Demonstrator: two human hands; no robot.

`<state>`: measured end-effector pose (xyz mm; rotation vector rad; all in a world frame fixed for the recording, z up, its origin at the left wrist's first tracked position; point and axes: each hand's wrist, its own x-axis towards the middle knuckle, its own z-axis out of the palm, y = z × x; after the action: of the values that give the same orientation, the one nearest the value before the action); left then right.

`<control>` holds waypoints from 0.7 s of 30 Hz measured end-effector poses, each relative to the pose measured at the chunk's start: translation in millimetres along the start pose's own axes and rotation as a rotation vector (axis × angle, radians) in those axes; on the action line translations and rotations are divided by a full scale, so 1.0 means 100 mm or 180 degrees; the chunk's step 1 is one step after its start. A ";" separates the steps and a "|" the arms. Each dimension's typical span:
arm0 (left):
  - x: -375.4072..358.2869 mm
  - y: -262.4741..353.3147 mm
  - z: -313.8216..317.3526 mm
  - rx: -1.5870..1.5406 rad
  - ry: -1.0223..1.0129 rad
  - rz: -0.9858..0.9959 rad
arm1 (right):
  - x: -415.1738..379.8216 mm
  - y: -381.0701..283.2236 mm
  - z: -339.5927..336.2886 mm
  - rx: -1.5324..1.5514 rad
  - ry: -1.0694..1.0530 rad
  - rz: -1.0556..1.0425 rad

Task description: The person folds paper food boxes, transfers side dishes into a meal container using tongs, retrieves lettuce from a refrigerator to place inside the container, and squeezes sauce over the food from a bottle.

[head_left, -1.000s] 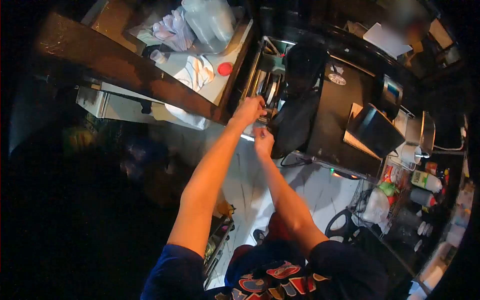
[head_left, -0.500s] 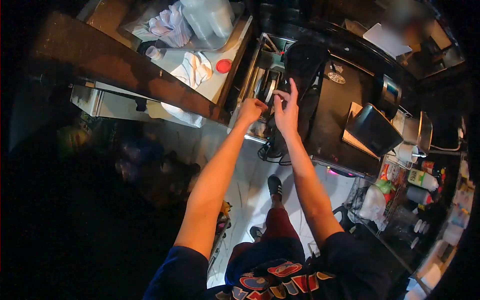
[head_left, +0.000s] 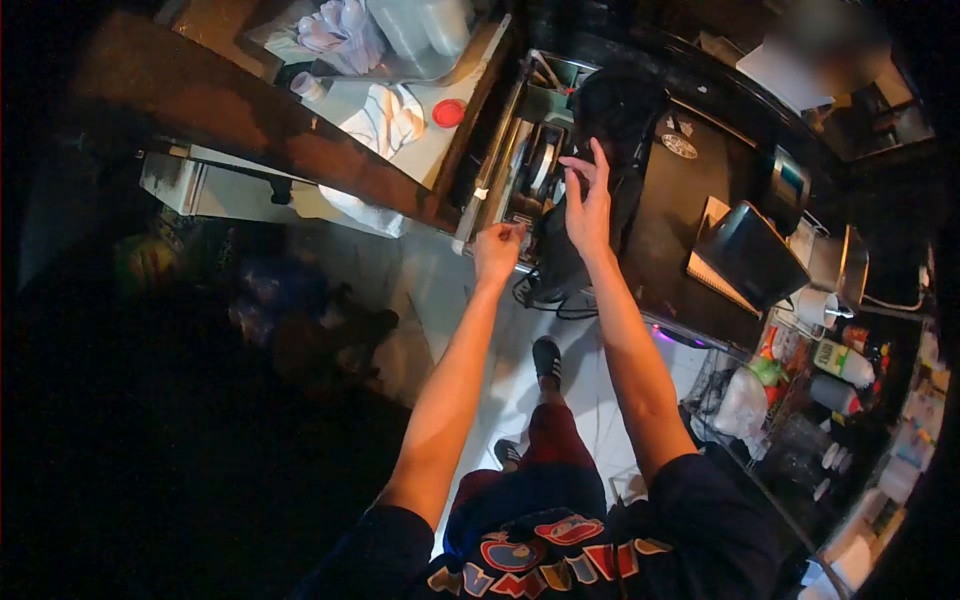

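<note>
My left hand (head_left: 499,252) is closed at the near end of an open drawer (head_left: 487,192). Its fingertips are curled together, and whatever they may hold is hidden. My right hand (head_left: 590,205) hangs over the drawer's right side beside a black bag (head_left: 615,115), fingers apart and nothing in them. Inside the drawer, near my right fingertips, stands a white ring-shaped roll (head_left: 544,165). Other narrow items lie around it, too dark to name.
Left of the drawer, a counter (head_left: 425,165) bears a cloth (head_left: 385,120), a red lid (head_left: 449,113) and plastic containers (head_left: 435,30). On the right, a dark worktop (head_left: 655,240) carries a notebook (head_left: 715,275) and a black tablet-like device (head_left: 752,257). Bottles stand farther right.
My left hand has drawn back toward me along the drawer to its near end, still closed. My right hand has shifted slightly right and away from it, fingers still apart.
</note>
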<state>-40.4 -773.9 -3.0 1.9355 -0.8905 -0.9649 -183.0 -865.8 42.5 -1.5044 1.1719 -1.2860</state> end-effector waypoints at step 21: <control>-2.29 -0.66 -0.97 -0.1443 0.0163 -0.0547 | -1.73 -1.03 0.07 0.1325 -0.1371 0.1296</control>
<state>-48.3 -521.8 49.4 1.6520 -0.4306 -1.1026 -170.0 -673.7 101.4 -1.0901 0.8094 -0.8116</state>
